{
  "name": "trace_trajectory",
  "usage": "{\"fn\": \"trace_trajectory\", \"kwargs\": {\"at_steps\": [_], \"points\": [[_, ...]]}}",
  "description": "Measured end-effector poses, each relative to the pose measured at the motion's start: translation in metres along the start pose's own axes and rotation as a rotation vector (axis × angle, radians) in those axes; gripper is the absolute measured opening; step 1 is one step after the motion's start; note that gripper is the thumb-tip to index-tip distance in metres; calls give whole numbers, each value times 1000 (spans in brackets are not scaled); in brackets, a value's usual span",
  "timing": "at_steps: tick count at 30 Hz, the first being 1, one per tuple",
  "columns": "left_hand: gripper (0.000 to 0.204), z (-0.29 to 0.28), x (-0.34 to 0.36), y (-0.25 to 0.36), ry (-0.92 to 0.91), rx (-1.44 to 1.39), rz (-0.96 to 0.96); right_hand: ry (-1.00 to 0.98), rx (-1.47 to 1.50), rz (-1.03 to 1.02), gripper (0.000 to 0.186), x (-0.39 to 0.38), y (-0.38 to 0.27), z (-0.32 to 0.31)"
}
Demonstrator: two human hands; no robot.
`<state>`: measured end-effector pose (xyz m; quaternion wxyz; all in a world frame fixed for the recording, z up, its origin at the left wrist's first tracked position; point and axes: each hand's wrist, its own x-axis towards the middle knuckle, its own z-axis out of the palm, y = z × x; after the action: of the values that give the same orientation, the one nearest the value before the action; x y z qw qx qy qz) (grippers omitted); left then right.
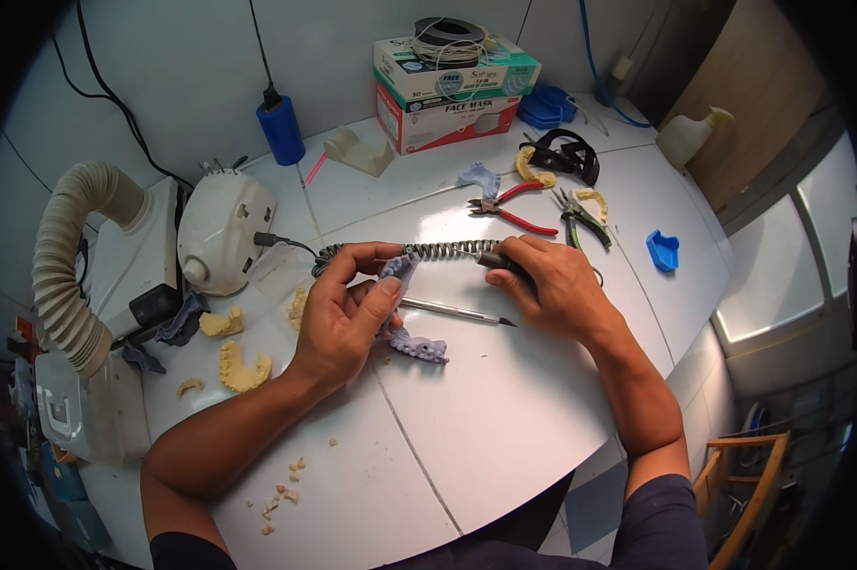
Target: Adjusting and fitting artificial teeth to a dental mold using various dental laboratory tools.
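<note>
Near the middle of the table my left hand (345, 318) is closed on a lavender dental model (417, 348), an arch with teeth along its edge; the fingers hide part of it. To its right, my right hand (560, 287) wraps round a dark rotary handpiece (494, 258), whose tip points left toward the model. A grey coiled cord (443, 250) stretches behind both hands. On the tabletop between them lies a slim metal craft knife (455, 312) with a dark tip, touched by neither hand as far as I can see.
At left stand a white motor unit (227, 236) and a ribbed hose (63, 261). Yellow dental casts (244, 369) lie left of my left forearm, with small tooth-coloured pieces (290, 496) nearer me. Red-handled cutters (516, 207), green-handled pliers (582, 218) and stacked boxes (452, 119) are farther back.
</note>
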<state>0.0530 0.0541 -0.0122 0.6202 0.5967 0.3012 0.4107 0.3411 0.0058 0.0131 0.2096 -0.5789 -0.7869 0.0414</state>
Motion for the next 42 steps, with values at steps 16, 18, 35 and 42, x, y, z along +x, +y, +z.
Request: {"fn": "trace_trajectory", "kwargs": {"at_steps": [16,18,35,42], "points": [[30,-1,0,-1,-125,89,-1,59,49,-204,30,-6,-42,7],[29,0,1,-1,-114,101,34,56,31,-210,29,-5,-43,9],[26,3,0,-3,-51,85,-49,38,61,-157,29,-5,-41,14],[28,2,0,-1,-69,272,70,-55,10,-153,36,-4,-35,9]]}}
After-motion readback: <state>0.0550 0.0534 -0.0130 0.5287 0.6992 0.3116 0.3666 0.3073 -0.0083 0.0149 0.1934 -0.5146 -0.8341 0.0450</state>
